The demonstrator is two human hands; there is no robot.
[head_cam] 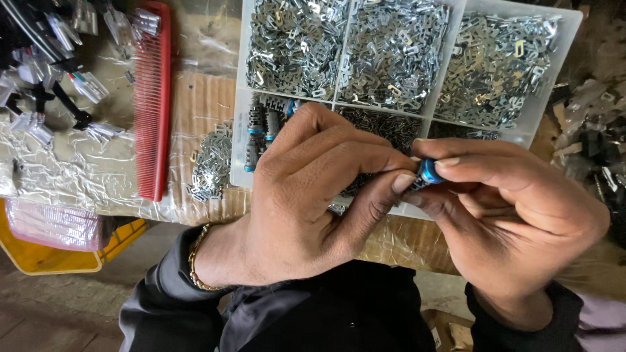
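My left hand [306, 195] and my right hand [515, 215] meet over the front of a white compartment tray [240, 140]. Between their fingertips they pinch a small dark cylindrical part with a blue band [427, 175]. My right thumb and forefinger grip the blue end; my left thumb and fingers press against it from the left. Most of the part is hidden by the fingers. Similar blue-banded parts [259, 130] lie in the tray's front left compartment.
The tray's rear compartments hold heaps of small shiny metal clips [391, 49]. A loose pile of clips [210, 166] lies left of the tray on plastic-covered cardboard. A red comb [151, 98] lies further left, a yellow bin [59, 257] below, dark parts at right [596, 146].
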